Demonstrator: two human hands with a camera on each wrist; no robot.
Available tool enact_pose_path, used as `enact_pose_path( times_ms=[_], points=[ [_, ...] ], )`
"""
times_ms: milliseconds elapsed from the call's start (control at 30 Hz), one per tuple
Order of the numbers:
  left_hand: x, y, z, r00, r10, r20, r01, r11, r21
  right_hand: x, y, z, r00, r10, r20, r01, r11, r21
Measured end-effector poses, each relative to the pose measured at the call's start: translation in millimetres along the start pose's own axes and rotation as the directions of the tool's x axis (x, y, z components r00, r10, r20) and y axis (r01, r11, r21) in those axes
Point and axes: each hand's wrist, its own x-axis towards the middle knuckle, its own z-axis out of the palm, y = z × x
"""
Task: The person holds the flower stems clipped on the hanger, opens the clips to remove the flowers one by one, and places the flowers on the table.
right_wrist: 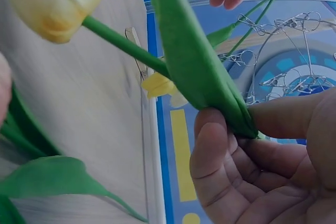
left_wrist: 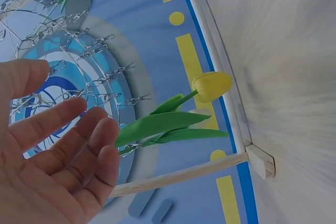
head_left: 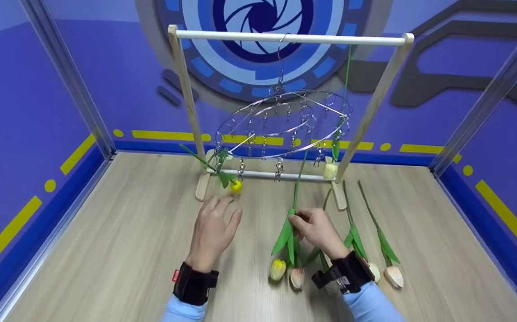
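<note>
Nearest the camera, two light-blue sleeves (head_left: 370, 306) reached in from the bottom edge, each ending in a black wrist strap (head_left: 194, 284). The right hand (head_left: 318, 228) pinched a yellow-and-white tulip (head_left: 278, 269) between thumb and fingers, where the green leaves met the stem; the bloom pointed toward the camera and the stem stretched away toward the rack. The left hand (head_left: 213, 228) held nothing, its fingers loosely extended and its thumb well apart from them. Just beyond its fingertips, a yellow tulip (head_left: 236, 186) hung at the left side of a metal clip hanger (head_left: 293, 139), bloom tipped downward. The hanger was hooked over the top bar of a wooden rack (head_left: 372, 107) and tilted, left side lower; a cream tulip (head_left: 330, 170) hung bloom-down at its right. On the wood-grain tabletop (head_left: 128, 250), a pink-tinged tulip (head_left: 297, 278) lay beside the held bloom, while a pale pink tulip (head_left: 393, 276) and a white tulip (head_left: 374, 271), partly hidden by the strap, lay farther right. Blue walls (head_left: 12, 112) stood behind and at both sides.
</note>
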Motion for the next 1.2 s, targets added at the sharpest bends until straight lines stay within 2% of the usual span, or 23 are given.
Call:
enact_pose_path(
  times_ms=[167, 367, 667, 1033, 1200],
  points=[
    [-0.7, 0.3, 4.0, 1.0, 0.018, -0.002, -0.018, 1.0, -0.005, 9, -5, 0.8, 0.998, 0.061, 0.014, -0.06, 0.998, -0.017],
    [0.6, 0.3, 5.6, 0.999, 0.039, -0.002, -0.039, 0.999, -0.008, 19, -6, 4.5, 0.996, 0.068, 0.063, -0.067, 0.998, -0.011],
    [-0.9, -0.8, 7.0, 0.999, 0.037, 0.009, -0.037, 0.999, -0.003, 30, -1, 15.3, 0.978, 0.153, 0.141, -0.158, 0.987, 0.027],
    [-3.4, -2.3, 8.5, 0.999, 0.038, 0.001, -0.038, 0.999, -0.001, 38, 9, 31.0, 0.955, 0.248, 0.161, -0.245, 0.969, -0.042],
    [-2.1, -1.6, 7.7, 0.999, 0.029, 0.012, -0.029, 1.0, -0.008, 40, 13, 35.9, 0.953, 0.249, 0.173, -0.238, 0.968, -0.083]
  ],
)
